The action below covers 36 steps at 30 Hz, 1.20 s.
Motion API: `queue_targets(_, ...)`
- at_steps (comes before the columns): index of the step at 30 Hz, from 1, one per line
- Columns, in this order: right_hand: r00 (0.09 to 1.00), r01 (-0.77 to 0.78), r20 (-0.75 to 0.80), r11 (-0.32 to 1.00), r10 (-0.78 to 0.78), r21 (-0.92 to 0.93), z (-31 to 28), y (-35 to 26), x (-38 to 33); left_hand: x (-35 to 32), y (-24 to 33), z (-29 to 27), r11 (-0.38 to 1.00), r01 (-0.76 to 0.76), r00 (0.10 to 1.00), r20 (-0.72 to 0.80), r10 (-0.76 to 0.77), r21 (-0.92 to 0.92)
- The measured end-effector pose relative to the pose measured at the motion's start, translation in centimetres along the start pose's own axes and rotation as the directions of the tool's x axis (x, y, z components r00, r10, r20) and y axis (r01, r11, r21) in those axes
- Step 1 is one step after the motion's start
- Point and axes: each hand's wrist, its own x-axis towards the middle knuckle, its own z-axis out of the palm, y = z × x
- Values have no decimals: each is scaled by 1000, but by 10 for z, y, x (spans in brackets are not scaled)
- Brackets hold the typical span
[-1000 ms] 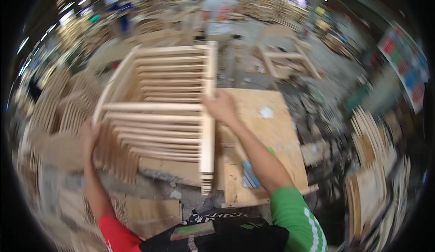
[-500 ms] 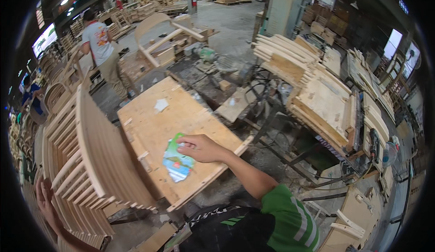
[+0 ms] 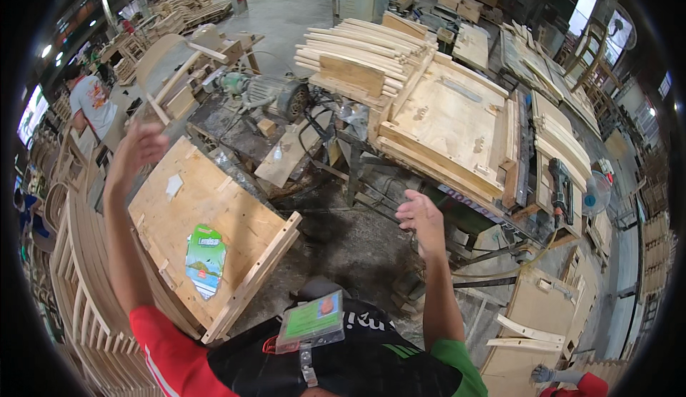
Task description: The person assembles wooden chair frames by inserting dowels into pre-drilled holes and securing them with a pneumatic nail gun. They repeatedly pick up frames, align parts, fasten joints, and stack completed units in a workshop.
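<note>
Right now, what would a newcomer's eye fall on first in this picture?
Probably the bright green sheet, lying on the plywood board at the left. Next, the left hand, seen near the board's far end, and the right hand, right of centre, both seemingly empty. Pale wooden strips lie stacked at upper middle.

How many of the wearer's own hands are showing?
2: the left hand, raised beside the plywood board's far corner in view, and the right hand, out to the board's right. Neither is hidden.
</note>
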Motion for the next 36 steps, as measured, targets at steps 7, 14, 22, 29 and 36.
queue_targets(7, 951, 106, -303, 982, -54, 158, -57, 3, 45, 210, -44, 111, 972, -4, 1000, -29, -3, -233)
queue_targets(14, 922, 183, -357, 981, -147, 68, -48, -1, 183, 401, -89, 176, 912, -7, 993, -112, -42, -409)
queue_targets(22, 938, 122, -321, 991, -131, -49, -8, -5, 386, 587, -127, 220, 920, 98, 992, -41, -123, -380)
queue_targets(29, 971, 46, -233, 998, -56, -50, 2, 21, 460, 658, -146, 291, 783, 304, 947, 262, -186, -543)
queue_targets(36, 958, 91, -250, 975, -141, -201, 16, 36, 468, 664, -146, 325, 741, 300, 948, 275, -160, -601)
